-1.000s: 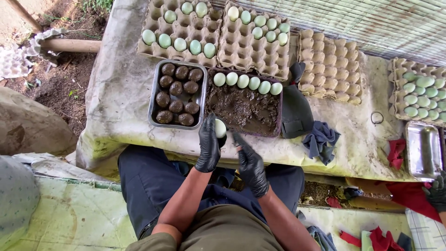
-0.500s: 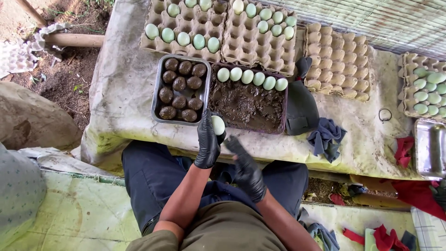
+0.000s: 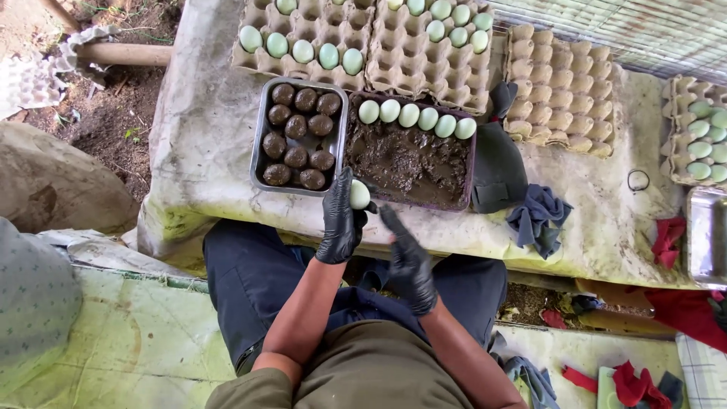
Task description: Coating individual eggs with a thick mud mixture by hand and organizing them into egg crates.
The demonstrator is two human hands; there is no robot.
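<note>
A pale green egg (image 3: 359, 195) sits in the grip of the left hand (image 3: 341, 220), gloved in black, the fingers curled around it at the near edge of the work surface — just in front of the seam between two trays. The right hand (image 3: 409, 257), also in a black glove, holds nothing; its fingers are extended and loosely spread, pointing toward the egg but apart from it. Directly beyond the egg lies a dark tray of mud (image 3: 409, 159), with a row of six clean pale eggs (image 3: 418, 117) along its far side. To the left, touching it, stands a metal tray (image 3: 261, 144) holding mud-coated eggs (image 3: 299, 136) in rows. Farther back, cardboard egg cartons (image 3: 424, 53) carry more pale eggs; one carton (image 3: 560, 91) to the right stands empty. A dark cloth (image 3: 539, 218) lies right of the mud tray — on the stained table cover (image 3: 204, 136).
</note>
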